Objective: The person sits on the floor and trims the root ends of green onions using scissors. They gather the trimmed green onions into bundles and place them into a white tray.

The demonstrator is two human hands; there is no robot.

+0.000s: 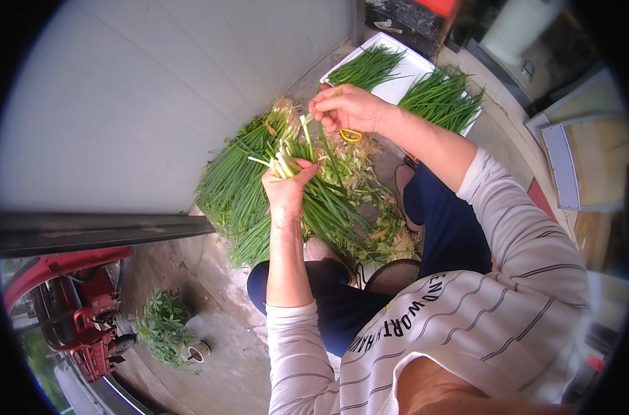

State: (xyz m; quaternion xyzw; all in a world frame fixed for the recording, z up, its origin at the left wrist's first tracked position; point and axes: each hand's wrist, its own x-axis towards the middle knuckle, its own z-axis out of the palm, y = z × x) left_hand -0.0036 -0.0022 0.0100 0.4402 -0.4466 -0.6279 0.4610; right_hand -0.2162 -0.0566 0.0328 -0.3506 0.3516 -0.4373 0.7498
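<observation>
My left hand is closed around a bunch of scallions, their white ends sticking up past my thumb and their green leaves trailing down to the right. Just above, my right hand pinches a scallion leaf between thumb and fingers, beside one raised white stalk. A yellow loop handle shows under the right hand; whether it is held or lies on the ground, I cannot tell. Behind my left hand, a large heap of scallions with rooted ends lies on the ground.
Scallion trimmings and roots lie between my feet. Beyond my right arm, a white foam tray holds two piles of scallions. A grey wall panel borders the heap. To the left are a potted plant and a red vehicle.
</observation>
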